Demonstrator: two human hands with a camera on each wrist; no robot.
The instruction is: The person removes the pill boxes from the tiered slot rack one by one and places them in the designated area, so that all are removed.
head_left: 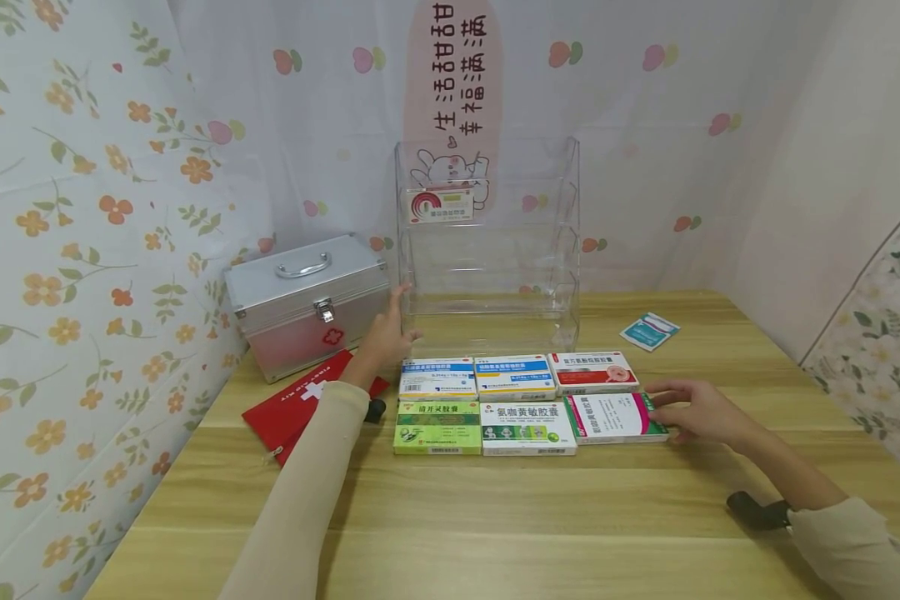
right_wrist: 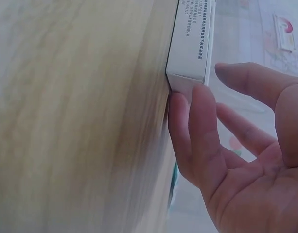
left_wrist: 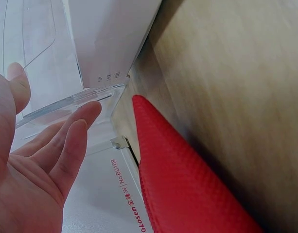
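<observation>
A clear tiered rack [head_left: 487, 312] stands at the back, with one red-and-white medicine box [head_left: 441, 205] in an upper tier. My left hand [head_left: 382, 333] is beside its left side, index finger extended at the edge. In the left wrist view the rack's clear panel [left_wrist: 66, 103] runs between my thumb and fingers. Two rows of medicine boxes lie before the rack, including a green box [head_left: 438, 427]. At the front row's right end, my right hand [head_left: 693, 410] touches the end of a white, pink and green medicine box [head_left: 611, 417] with its fingertips; the thumb stands off it.
A silver first-aid case [head_left: 307, 292] stands left of the rack. A red first-aid pouch [head_left: 300, 404] lies under my left forearm. Teal-and-white sachets [head_left: 648, 331] lie at the back right of the wooden table [head_left: 495, 525]. A patterned curtain [head_left: 307, 100] hangs behind.
</observation>
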